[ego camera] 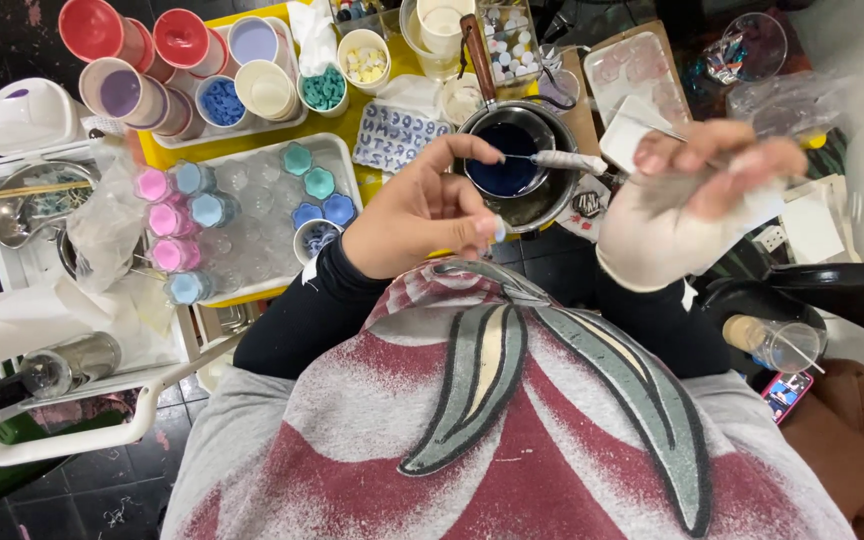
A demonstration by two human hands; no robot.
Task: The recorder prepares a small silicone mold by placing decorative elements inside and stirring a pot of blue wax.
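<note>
The yellow tabletop (372, 115) is crowded from edge to edge. On its left part lies a clear mould tray (252, 215) with small cast pieces in pink, pale blue, teal and dark blue sitting in its hollows. Behind it stands a white tray of cups (252, 118) holding coloured bits: red, lilac, blue and cream. Further left, a white paper roll (12, 330) lies on a side cart.

Near the middle stands a small metal pot (552, 195) with a wooden handle pointing away; dark blue liquid fills its bottom.

Just in front of the pot, the left hand (422, 210) is bare, thumb and forefinger pinched shut on the thin metal tip of a slender tool (567, 160), which hangs level over the pot's rim. The right hand (682, 215) wears a whitish glove; its grip is curled closed around the tool's other end, fingers folded over it. The tool's pale wrapped middle spans the gap between the two hands.

A flat sheet of small letter shapes (397, 135) lies just left of the pot.
</note>
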